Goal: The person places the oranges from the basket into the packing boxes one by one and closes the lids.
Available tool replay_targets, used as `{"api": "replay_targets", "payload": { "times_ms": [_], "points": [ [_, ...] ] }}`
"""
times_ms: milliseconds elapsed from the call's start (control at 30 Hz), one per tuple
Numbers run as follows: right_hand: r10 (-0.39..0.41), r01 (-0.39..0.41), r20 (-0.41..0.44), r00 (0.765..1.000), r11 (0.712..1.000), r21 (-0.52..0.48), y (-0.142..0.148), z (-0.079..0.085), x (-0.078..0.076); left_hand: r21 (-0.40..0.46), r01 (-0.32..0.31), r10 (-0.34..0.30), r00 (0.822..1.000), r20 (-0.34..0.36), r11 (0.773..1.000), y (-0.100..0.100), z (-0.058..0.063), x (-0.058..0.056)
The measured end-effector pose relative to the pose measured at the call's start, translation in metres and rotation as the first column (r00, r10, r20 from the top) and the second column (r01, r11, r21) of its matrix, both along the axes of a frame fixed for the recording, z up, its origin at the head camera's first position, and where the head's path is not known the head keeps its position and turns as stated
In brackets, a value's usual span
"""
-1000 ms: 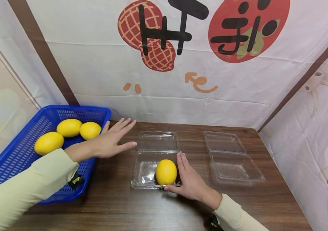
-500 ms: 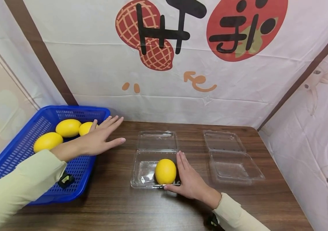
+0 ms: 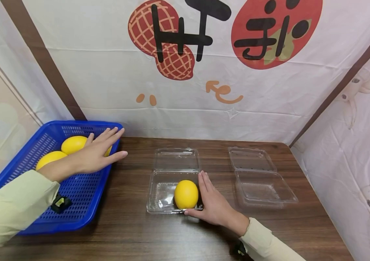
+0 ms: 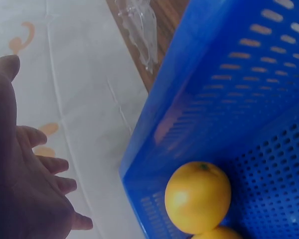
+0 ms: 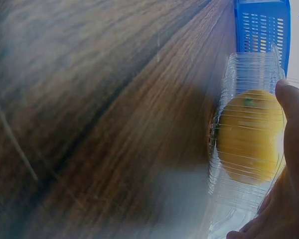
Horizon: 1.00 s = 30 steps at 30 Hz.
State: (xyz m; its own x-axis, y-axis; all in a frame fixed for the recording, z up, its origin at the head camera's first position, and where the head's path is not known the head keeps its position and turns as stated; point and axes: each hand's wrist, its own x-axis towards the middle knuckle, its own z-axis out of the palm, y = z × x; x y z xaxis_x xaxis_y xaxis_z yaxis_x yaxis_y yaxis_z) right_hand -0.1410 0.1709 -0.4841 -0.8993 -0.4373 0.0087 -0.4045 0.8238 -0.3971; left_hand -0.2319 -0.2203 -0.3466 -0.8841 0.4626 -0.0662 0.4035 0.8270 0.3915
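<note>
My left hand (image 3: 94, 155) reaches over the blue basket (image 3: 91, 206) with its fingers stretched out and nothing held. Under it lie yellow oval fruits (image 3: 73, 145), one of them mostly hidden by the hand. The left wrist view shows a fruit (image 4: 198, 196) with a small stem mark against the basket's corner. In the middle of the table, a hinged clear plastic box (image 3: 161, 197) stands with its lid folded back. One yellow fruit (image 3: 186, 194) sits in its right half. My right hand (image 3: 216, 206) rests at that box's right front corner, fingers straight along the side, thumb at the front rim.
A second clear plastic box (image 3: 263, 190), lid folded back and nothing inside, stands to the right on the wooden table (image 3: 139, 235). Behind the table hangs a printed white cloth (image 3: 106, 72), with more cloth at both sides.
My left hand has moved left, from beside the basket's right rim to over the fruits in it. The right hand, the box and its fruit stay put.
</note>
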Motion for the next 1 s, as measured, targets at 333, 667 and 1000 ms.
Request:
{"api": "replay_targets", "payload": {
  "times_ms": [333,667,1000],
  "points": [
    [-0.002,0.002,0.011,1.0,1.0,-0.009,0.0,0.0,0.0,0.01,-0.033,0.033,0.999,-0.026,0.999,-0.022,-0.002,-0.002],
    [-0.005,0.005,0.014,1.0,1.0,-0.008,0.0,0.001,0.002,0.043,-0.041,0.043,0.997,-0.068,0.998,-0.045,-0.007,-0.005],
    [-0.006,0.006,0.016,1.0,1.0,0.002,0.0,0.0,0.001,0.023,-0.024,0.027,0.988,-0.15,0.999,-0.06,-0.016,-0.01]
  ]
}}
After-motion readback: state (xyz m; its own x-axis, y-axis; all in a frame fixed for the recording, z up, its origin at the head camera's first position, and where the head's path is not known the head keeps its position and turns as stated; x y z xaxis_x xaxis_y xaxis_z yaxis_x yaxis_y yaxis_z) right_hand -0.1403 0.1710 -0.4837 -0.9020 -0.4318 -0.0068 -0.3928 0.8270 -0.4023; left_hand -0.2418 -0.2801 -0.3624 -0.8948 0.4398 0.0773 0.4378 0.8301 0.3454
